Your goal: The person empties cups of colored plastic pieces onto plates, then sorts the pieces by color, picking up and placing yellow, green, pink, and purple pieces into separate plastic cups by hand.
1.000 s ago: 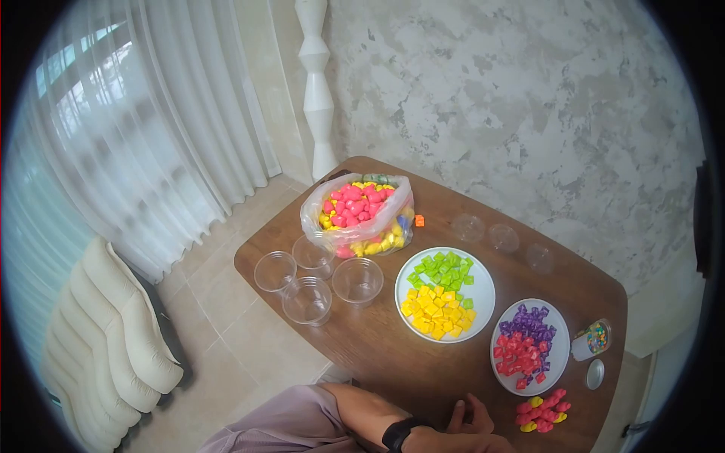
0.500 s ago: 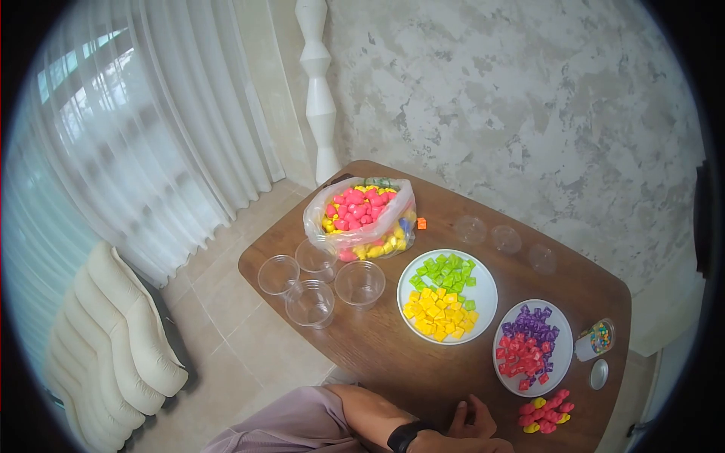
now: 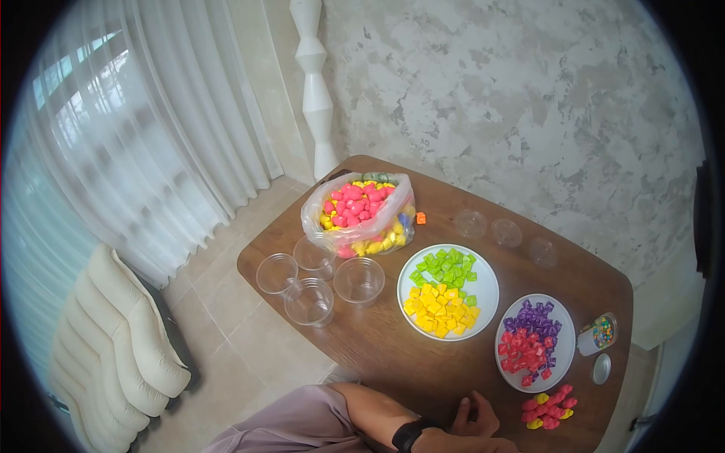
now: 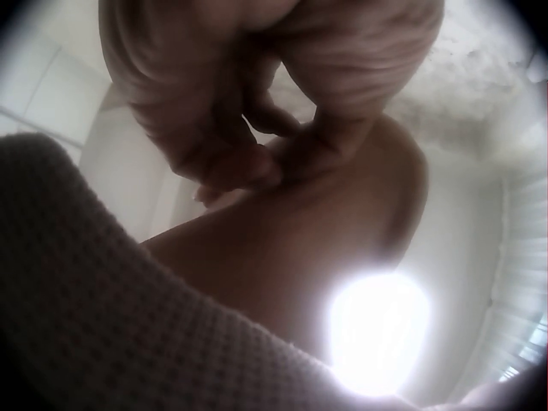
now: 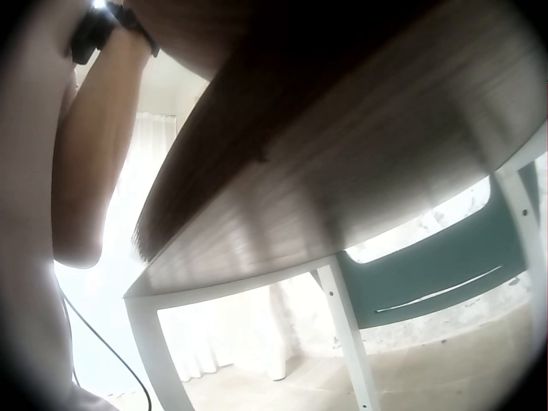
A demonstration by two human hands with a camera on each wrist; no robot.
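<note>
At the near table edge my right hand (image 3: 479, 417) lies with thumb and fingers loosely bent, holding nothing. My left hand (image 3: 472, 444), black band at its wrist, crosses over it. In the left wrist view the left hand's curled fingers (image 4: 244, 167) and thumb come together right at the skin of the other arm (image 4: 265, 231). Nearest the right hand is a pile of glossy pink and yellow lumpy pieces (image 3: 548, 408). Beyond it stands a white plate (image 3: 564, 351) of purple and red pieces, and left of that a white plate (image 3: 491, 302) of green and yellow squares.
Several clear plastic cups (image 3: 359, 281) stand at the left, before an open plastic bag (image 3: 404, 200) of pink and yellow pieces. Three clear round lids (image 3: 507, 233) lie along the back. A small jar (image 3: 589, 343) of colourful bits and a silver lid (image 3: 602, 368) are at the right edge.
The head view shifts slightly. Both hands keep their places, and the things on the table stay where they were.
</note>
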